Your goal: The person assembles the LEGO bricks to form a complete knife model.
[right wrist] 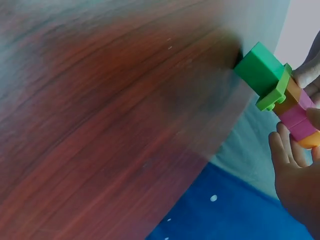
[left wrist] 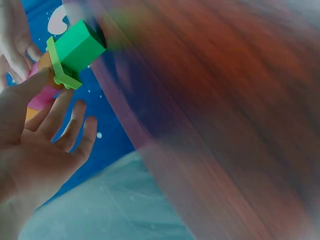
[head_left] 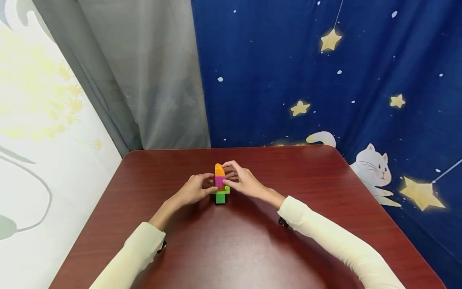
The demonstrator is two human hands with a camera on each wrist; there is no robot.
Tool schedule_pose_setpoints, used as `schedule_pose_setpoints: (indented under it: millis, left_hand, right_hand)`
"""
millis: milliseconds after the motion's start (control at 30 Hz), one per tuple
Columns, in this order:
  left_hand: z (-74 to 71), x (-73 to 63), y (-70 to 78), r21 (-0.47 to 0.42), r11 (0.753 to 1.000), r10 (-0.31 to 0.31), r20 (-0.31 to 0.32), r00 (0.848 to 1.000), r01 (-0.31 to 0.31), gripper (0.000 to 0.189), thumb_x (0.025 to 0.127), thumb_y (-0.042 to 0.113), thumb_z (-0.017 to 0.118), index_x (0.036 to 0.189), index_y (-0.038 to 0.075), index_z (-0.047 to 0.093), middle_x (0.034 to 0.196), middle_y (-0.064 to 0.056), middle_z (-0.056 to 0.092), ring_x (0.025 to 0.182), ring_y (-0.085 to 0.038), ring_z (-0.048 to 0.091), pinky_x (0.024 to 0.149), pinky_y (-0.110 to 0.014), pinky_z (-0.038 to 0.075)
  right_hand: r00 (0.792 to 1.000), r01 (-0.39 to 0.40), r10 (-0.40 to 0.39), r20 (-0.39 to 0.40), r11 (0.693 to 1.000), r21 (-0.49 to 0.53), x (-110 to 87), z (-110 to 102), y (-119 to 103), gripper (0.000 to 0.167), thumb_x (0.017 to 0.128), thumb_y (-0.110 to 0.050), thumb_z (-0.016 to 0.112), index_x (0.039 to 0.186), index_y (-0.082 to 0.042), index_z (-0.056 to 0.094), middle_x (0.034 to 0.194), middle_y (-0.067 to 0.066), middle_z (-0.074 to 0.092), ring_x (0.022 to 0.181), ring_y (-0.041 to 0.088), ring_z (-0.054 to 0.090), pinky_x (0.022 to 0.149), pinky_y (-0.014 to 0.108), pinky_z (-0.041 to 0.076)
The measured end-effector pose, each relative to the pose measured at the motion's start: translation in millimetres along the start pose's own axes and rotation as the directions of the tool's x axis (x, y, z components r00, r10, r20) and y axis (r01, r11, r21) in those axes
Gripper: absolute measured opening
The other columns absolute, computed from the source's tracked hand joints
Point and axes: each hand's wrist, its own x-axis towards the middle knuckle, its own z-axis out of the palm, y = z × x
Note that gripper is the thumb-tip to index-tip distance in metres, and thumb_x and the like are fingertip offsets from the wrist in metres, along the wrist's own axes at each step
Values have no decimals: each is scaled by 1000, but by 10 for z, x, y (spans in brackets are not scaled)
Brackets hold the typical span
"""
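A tower of toy building blocks stands upright on the table [head_left: 231,249]. Its base is a green block [head_left: 220,198], topped by a wider lime plate [right wrist: 273,98]. Above that come a brown block [right wrist: 288,96], magenta blocks [head_left: 219,182] and an orange rounded block [head_left: 219,170]. My left hand [head_left: 195,188] pinches the brown block just over the plate, thumb on the near side, its other fingers spread. From the right, my right hand [head_left: 245,182] holds the upper part, thumb against the magenta and fingers up by the orange top, partly hidden behind the tower.
The table's far edge [head_left: 173,150] lies behind the tower, with a grey curtain [head_left: 155,80] and a blue starry curtain [head_left: 260,72] beyond it. A pale printed curtain [head_left: 47,132] hangs at the left. Both forearms in cream sleeves [head_left: 335,237] reach across the table.
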Motion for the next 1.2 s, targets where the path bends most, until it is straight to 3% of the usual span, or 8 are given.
schedule_pose_setpoints:
  millis: [200,400,567,733,967,1200]
  left_hand:
    - [53,132,18,-22,1000,-12,-21,1000,11,54,97,25,76,139,-5,59,108,-5,78,104,-20,71,96,-43,55]
    - [105,222,-19,-67,996,-62,-26,998,60,53,99,21,73,142,-6,57,109,-10,77,104,-20,74,89,-40,58]
    - [149,311,-30,-48,994,-101,-21,995,100,51,101,26,71,140,-5,60,112,-13,77,108,-23,73,91,-41,58]
    - [188,394,-58,-14,991,-136,-27,990,136,46,101,29,71,133,-4,67,112,-14,77,106,-23,73,89,-41,58]
    - [250,446,-88,7,988,-157,-33,987,157,37,99,27,73,123,-2,74,114,-15,76,103,-22,74,88,-39,59]
    - [299,435,-140,13,986,-165,-47,985,166,36,97,28,77,120,1,77,113,-13,77,102,-21,75,89,-39,59]
  right_hand:
    - [996,-89,89,-1,995,42,8,-62,119,65,91,-3,79,149,-9,50,137,17,64,112,28,72,95,43,56]
    - [981,-189,186,52,980,64,43,-81,238,83,88,0,82,159,-5,40,144,25,58,117,35,69,97,43,55]
    - [954,-300,294,62,944,137,99,-105,303,79,88,2,81,156,-2,43,139,27,61,115,35,70,91,35,58]
    - [934,-358,348,85,911,202,145,-117,368,67,90,7,77,151,5,48,135,28,63,112,36,71,90,35,58]
    - [922,-387,385,44,921,52,110,-97,472,59,90,-9,82,144,0,59,128,18,70,115,27,70,100,36,53]
    - [930,-367,367,38,930,22,56,-65,514,54,93,-12,79,142,1,60,128,18,70,114,29,71,95,36,56]
